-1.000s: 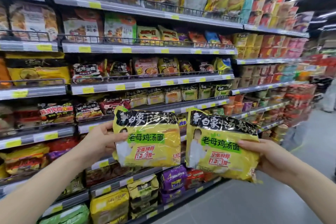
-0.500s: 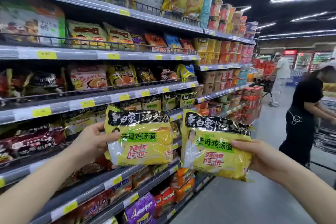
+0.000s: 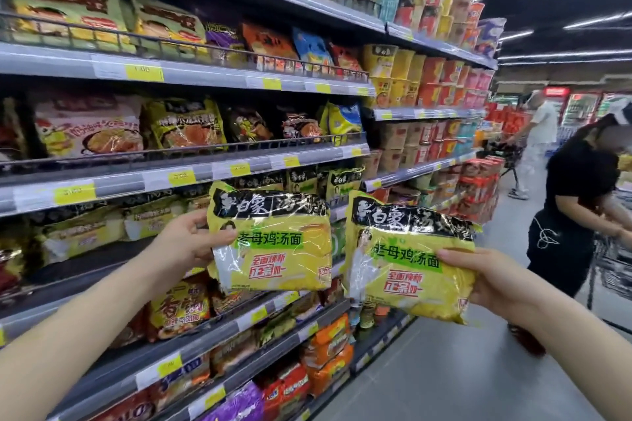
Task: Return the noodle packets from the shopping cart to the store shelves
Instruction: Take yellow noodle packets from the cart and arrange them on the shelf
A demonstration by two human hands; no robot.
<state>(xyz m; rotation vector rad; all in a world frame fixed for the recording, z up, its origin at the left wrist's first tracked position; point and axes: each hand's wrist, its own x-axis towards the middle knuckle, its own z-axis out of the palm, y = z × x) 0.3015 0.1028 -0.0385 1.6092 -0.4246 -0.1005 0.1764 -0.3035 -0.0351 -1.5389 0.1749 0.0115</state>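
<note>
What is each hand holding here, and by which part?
Left hand pinches one yellow noodle packet by its left edge; right hand grips a second, matching packet by its right edge.

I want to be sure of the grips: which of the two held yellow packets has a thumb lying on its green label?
The packet in the right hand: its thumb crosses the green label. The left hand grips its packet's edge.

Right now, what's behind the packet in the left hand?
Behind the left packet, gripped by the left hand, sits a shelf row of similar black-topped yellow packets; their tops show above it. A green pack edge peeks at its right. The rest of that shelf section is covered.
</note>
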